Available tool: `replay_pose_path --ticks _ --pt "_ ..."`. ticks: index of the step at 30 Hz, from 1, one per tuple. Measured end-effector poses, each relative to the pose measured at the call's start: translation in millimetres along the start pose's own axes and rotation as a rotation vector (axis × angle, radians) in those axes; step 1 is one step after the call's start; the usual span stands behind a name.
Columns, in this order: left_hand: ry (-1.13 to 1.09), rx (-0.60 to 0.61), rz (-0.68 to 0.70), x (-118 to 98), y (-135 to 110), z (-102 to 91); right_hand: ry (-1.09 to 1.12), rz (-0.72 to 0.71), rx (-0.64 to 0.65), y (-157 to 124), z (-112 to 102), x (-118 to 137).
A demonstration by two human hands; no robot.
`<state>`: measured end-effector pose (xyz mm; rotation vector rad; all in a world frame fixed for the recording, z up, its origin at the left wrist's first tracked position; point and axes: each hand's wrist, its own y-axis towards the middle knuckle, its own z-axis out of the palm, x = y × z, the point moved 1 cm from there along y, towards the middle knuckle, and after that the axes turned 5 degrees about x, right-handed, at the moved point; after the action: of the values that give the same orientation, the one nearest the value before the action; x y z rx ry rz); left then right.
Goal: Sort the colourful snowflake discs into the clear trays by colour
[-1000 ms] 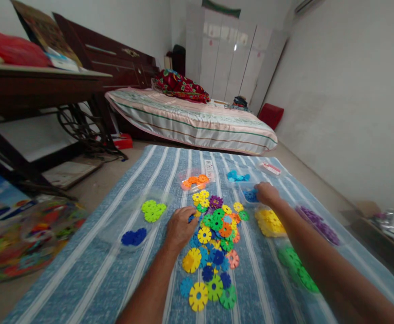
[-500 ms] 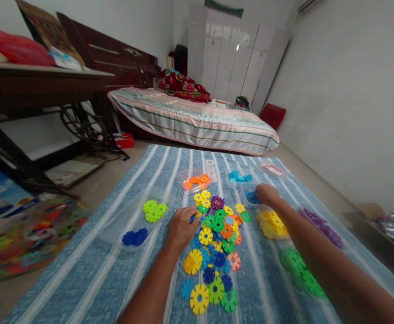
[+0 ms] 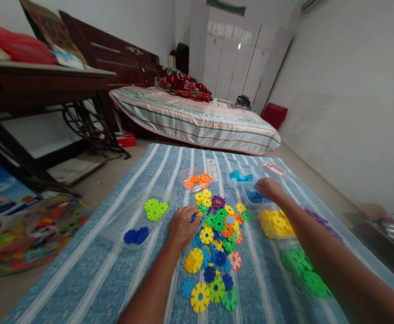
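Note:
A loose pile of notched plastic discs [image 3: 219, 223] in many colours lies on the striped cloth. At its left edge is my left hand [image 3: 184, 226], fingers curled and closed around a blue disc [image 3: 194, 218] that partly shows by the thumb. My right hand [image 3: 268, 188] is over the clear box of blue discs [image 3: 255, 196], fingers bent and closed; whatever they hold is hidden. Just nearer than that hand stands a box of yellow discs [image 3: 275, 223], and behind it a box of light blue discs [image 3: 240, 176].
Orange discs [image 3: 197, 181] sit in a box at the back. To the left, a clear tray holds lime discs [image 3: 155, 210] and dark blue discs [image 3: 136, 235]. Green discs [image 3: 306, 272] and purple discs [image 3: 323, 224] are at right, partly behind my forearm. A bed [image 3: 197, 121] stands beyond.
My right hand has risen slightly from the blue discs, so more of them show. My left hand stays at the pile's edge. The view has shifted a little.

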<state>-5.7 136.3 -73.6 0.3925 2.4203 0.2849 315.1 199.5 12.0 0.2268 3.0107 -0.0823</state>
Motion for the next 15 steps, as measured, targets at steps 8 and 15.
replay_pose_path --ticks 8,15 --pt "0.007 0.006 -0.002 -0.4 0.2 0.6 0.158 0.114 -0.252 -4.0 -33.6 9.4" --pt "0.005 0.016 0.005 -2.2 0.1 0.4 0.334 -0.063 -0.263 -89.2 -17.3 27.9"
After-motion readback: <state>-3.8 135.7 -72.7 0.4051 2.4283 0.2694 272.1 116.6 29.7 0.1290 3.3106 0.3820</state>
